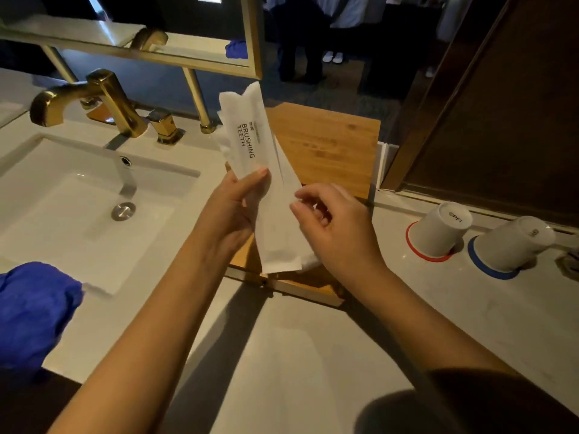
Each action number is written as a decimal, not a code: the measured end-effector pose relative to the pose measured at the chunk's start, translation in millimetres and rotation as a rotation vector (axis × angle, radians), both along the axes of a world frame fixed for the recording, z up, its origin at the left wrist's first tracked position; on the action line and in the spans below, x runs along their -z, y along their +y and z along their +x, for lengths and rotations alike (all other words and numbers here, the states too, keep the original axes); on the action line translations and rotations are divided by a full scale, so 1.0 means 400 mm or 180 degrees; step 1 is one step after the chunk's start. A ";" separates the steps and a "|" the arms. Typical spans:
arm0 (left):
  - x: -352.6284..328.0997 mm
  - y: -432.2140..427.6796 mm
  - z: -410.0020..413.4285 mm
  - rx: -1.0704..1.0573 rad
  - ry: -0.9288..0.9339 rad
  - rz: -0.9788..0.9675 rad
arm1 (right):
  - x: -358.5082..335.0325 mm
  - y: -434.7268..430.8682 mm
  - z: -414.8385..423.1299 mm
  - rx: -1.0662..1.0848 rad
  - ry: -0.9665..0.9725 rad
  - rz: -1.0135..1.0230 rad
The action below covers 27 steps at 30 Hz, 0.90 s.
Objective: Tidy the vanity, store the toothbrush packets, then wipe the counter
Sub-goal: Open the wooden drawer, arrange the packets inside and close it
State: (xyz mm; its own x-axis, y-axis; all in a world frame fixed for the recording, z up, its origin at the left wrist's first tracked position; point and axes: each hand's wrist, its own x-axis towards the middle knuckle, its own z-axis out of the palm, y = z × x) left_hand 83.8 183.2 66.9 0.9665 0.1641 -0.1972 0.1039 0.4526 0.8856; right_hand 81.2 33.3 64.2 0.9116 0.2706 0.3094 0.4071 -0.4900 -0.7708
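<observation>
Head view shows the left hand (pixel 233 205) with its grip closed on the white toothbrush packets (pixel 250 142), held above the wooden box (pixel 329 145) beside the sink (pixel 78 195). The right hand (pixel 332 220) pinches the rear packet's edge. Storing seems underway; next, lower them into the box, then fetch the blue cloth (pixel 34 311) for the surface (pixel 297 346).

A sunken rectangular white sink (pixel 78 195) sits in the counter. Behind it stands a brass faucet (pixel 94 101); at its front-left rim lies a crumpled blue cloth (pixel 34 311); to its right rests a bamboo wooden tray (pixel 326 145), and farther right two upturned white cups (pixel 438 230).
</observation>
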 end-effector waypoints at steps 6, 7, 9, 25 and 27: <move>0.022 -0.037 -0.024 -0.0276 0.0149 -0.0889 | -0.001 0.052 0.075 -0.0057 0.1090 0.0219; 0.027 -0.036 -0.027 -0.0256 0.0206 -0.1018 | 0.001 0.052 0.080 -0.0096 0.1238 0.0288; 0.034 -0.033 -0.035 -0.0271 0.0344 -0.1285 | 0.002 0.051 0.086 -0.0191 0.1479 0.0372; 0.066 -0.002 -0.073 -0.0929 0.0700 -0.1089 | -0.035 0.038 0.155 -0.0419 0.2316 0.0656; 0.065 0.015 -0.082 -0.1007 0.0866 -0.1083 | -0.031 0.031 0.168 -0.0340 0.2205 0.0549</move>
State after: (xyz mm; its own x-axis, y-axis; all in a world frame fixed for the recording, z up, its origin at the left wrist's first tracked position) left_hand 50.9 189.2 40.9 0.7868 0.3221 -0.5265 0.1212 0.7557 0.6436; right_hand 148.6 45.7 76.8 0.8851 0.3687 -0.2838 -0.1643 -0.3229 -0.9320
